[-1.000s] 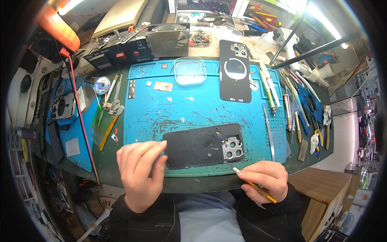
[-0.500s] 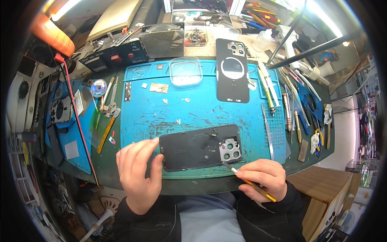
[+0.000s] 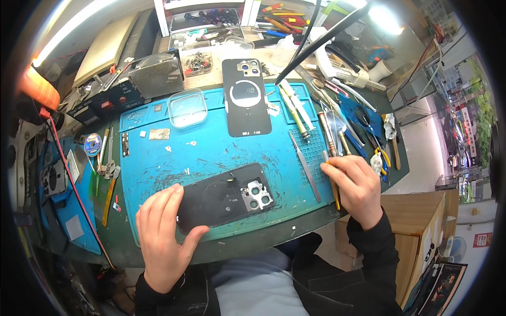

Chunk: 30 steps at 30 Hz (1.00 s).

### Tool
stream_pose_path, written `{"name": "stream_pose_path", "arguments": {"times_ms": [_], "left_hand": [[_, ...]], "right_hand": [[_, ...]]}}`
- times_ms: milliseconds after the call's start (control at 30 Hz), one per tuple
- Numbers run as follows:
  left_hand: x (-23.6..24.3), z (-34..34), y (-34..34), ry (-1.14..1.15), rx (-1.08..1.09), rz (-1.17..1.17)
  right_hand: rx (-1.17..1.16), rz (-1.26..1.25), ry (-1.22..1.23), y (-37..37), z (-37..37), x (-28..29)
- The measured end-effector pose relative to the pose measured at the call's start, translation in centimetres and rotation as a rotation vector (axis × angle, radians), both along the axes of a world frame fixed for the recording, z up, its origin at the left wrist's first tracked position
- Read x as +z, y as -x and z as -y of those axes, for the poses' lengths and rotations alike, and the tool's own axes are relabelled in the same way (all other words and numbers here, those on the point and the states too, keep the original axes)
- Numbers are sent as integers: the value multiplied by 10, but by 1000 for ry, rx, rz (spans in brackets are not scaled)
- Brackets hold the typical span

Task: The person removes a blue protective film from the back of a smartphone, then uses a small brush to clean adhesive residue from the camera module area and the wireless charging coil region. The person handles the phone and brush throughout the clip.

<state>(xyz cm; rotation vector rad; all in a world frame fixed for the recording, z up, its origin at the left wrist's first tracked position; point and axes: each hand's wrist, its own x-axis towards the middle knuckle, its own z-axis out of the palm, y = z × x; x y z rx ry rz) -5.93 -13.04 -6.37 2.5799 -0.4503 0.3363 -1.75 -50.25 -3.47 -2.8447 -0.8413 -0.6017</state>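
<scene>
A black phone (image 3: 213,203), its back cover off and its camera module (image 3: 256,195) showing, lies tilted on the blue mat (image 3: 158,174). At the phone's left end is my left hand (image 3: 165,231), fingers stretched and thumb apart, touching the edge. Over the mat's right edge, my right hand (image 3: 356,187) pinches a slim craft knife (image 3: 336,196) with a golden handle, away from the phone. Beyond the phone lies a black back cover (image 3: 246,113) with a white ring and camera openings.
A clear plastic tub (image 3: 187,109) stands at the mat's back. Several tools, including a flat metal spudger (image 3: 304,167) and two slim syringes (image 3: 295,113), lie on the right. A black lamp arm (image 3: 321,42) crosses above. A solder reel (image 3: 93,143) sits left.
My right hand has moved right with the craft knife, away from the phone's camera end. The view has turned rightward. My left hand stays at the phone's left end.
</scene>
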Motion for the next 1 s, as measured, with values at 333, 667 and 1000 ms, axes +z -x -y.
{"name": "stream_pose_path", "arguments": {"times_ms": [333,667,1000], "left_hand": [[1,-4,3,6,-36,34],[9,3,-1,-4,-11,-31],[0,60,1,322,-74,48]], "right_hand": [[-175,-94,-56,5,-16,-2],[157,-872,-960,34,-15,0],[430,-461,-612,26,-70,-23]]}}
